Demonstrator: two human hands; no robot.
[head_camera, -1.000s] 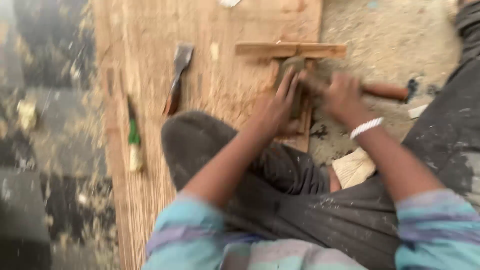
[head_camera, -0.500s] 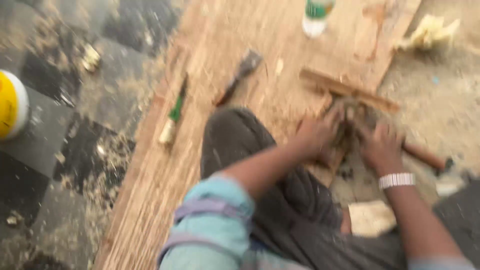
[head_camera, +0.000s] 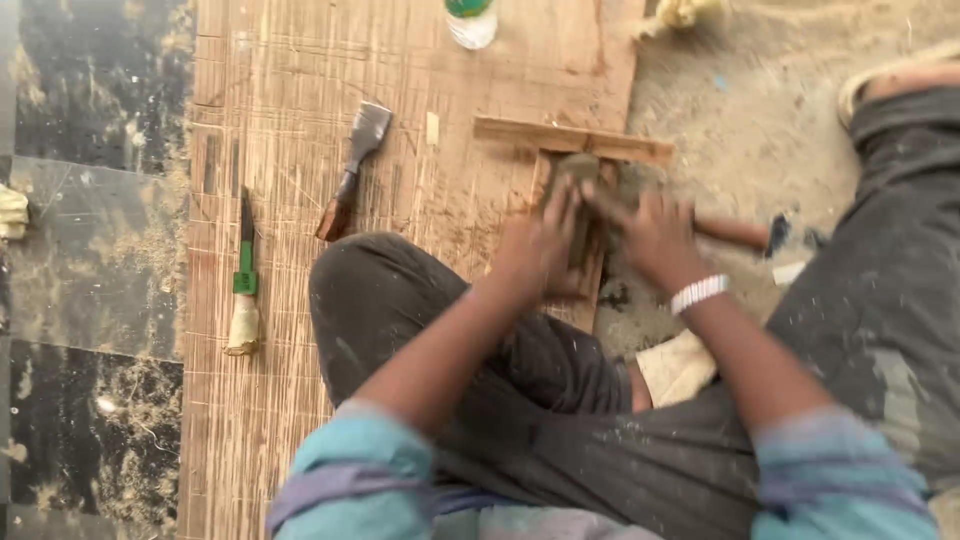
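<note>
While gripped from either side, wooden T-piece (head_camera: 575, 190), stem toward the lap, crossbar away; left hand (head_camera: 535, 245), right hand (head_camera: 655, 235), fingers curled.

Wide chisel (head_camera: 352, 170), green-handled tool (head_camera: 243, 275) (both on plywood (head_camera: 300, 90)), bottle (head_camera: 470, 20).

A person is sitting cross-legged on a scored wooden board (head_camera: 300, 80), both hands pressing on a T-shaped wooden piece (head_camera: 572, 140) lying at the board's right edge. The left hand (head_camera: 540, 245) is lying over the piece's stem, fingers spread; the right hand (head_camera: 650, 235) is resting just beside it, a white bracelet (head_camera: 698, 293) circling its wrist. A wooden-handled chisel (head_camera: 352, 170) and a green-handled tool (head_camera: 243, 280) are lying apart to the left. A plastic bottle (head_camera: 470, 18) is standing at the top edge.
</note>
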